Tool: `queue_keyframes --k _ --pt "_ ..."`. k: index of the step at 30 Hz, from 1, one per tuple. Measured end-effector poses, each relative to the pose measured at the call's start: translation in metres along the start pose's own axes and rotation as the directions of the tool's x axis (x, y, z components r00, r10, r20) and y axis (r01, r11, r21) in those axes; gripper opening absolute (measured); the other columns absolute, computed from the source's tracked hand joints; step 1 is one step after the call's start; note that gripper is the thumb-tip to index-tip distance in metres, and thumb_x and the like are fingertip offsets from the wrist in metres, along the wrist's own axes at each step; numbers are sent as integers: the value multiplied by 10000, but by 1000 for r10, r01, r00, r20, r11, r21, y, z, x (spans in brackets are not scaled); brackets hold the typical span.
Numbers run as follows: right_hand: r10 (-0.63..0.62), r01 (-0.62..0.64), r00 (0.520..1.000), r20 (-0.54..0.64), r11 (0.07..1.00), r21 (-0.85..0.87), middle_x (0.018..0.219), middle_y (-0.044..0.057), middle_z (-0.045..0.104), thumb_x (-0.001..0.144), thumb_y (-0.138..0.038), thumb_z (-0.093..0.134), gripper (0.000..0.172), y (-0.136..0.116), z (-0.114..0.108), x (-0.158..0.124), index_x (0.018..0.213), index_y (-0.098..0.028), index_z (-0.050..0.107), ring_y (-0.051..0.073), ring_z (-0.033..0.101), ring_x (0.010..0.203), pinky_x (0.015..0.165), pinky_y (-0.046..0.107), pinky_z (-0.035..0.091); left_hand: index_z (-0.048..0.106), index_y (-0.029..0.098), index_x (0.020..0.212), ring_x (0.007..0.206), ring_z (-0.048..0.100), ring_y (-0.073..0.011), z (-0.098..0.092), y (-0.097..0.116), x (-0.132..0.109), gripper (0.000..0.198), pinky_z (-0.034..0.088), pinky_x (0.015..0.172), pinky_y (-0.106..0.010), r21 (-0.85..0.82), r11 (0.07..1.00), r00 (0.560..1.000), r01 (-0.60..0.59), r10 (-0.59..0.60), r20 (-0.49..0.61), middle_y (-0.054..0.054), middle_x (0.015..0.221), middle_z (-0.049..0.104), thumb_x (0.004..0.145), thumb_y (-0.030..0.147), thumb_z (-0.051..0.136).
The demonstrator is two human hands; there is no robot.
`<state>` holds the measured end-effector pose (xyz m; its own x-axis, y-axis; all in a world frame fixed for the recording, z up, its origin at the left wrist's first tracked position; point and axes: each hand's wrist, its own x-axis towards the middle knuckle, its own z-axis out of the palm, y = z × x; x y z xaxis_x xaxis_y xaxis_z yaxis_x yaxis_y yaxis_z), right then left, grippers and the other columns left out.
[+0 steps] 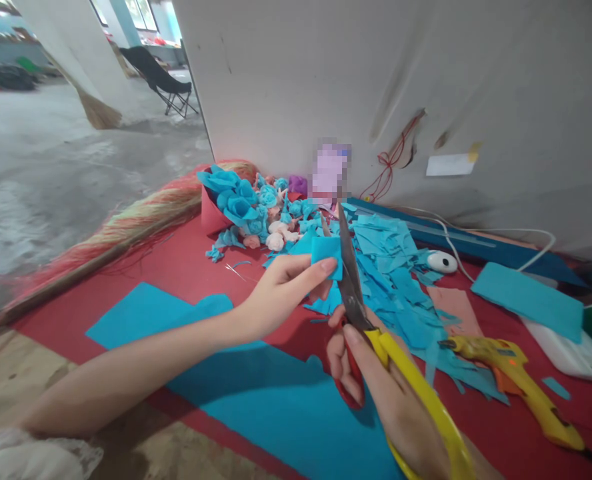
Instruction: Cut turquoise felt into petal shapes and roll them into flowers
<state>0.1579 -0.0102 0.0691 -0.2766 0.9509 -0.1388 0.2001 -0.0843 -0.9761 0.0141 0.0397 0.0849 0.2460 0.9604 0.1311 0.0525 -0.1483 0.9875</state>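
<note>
My left hand [281,290] pinches a small square of blue felt [326,257] between thumb and fingers, held up over the red mat [176,267]. My right hand [376,380] grips scissors [361,313] with yellow and red handles. Their dark blades point upward and lie against the right edge of the blue square. A large blue felt sheet [271,393] lies flat beneath both hands.
A heap of blue felt scraps [391,267] and blue and pink felt flowers [249,207] lies by the white wall. A yellow glue gun [516,377], a white corded device [442,261], a blue felt piece [526,297] and a broom [121,230] lie around.
</note>
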Motion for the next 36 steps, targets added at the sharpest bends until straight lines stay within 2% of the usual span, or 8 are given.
queue_keyframes --k 7,12,22,30,36 --pt "8 -9 997 -74 1000 -19 507 -42 463 845 -480 378 286 -7 2 -5 854 -205 455 80 348 345 352 220 292 520 141 510 500 468 -80 -2 1 1 379 389 531 -211 -126 992 999 21 -16 41 11 522 530 804 378 488" --pt "15 -18 996 -91 999 -33 474 -50 457 842 -478 393 272 -11 3 -5 847 -214 458 85 358 329 339 219 301 538 140 514 527 529 -96 -4 -1 1 364 414 547 -212 -163 986 999 33 -32 8 -3 537 582 787 381 528" --pt "20 -26 995 -98 998 -63 447 -49 444 845 -488 384 286 -11 1 -7 847 -213 460 82 346 308 314 214 299 542 137 525 467 468 -54 -5 -2 4 327 384 497 -188 -283 959 1000 -10 14 10 28 522 563 805 306 525" --pt "42 -50 994 -98 995 -81 420 -50 438 834 -508 387 314 -17 0 -7 808 -206 470 79 335 275 291 216 307 520 154 503 502 420 -87 -8 -4 6 362 330 493 -234 -149 988 998 -45 38 -49 15 506 482 801 358 519" --pt "59 -65 992 -107 997 -52 407 -60 424 832 -517 394 327 -14 0 -6 793 -204 480 68 337 281 303 196 318 485 164 480 499 412 -92 -10 -6 10 356 314 486 -249 -176 979 993 -99 87 -75 21 486 435 789 333 537"
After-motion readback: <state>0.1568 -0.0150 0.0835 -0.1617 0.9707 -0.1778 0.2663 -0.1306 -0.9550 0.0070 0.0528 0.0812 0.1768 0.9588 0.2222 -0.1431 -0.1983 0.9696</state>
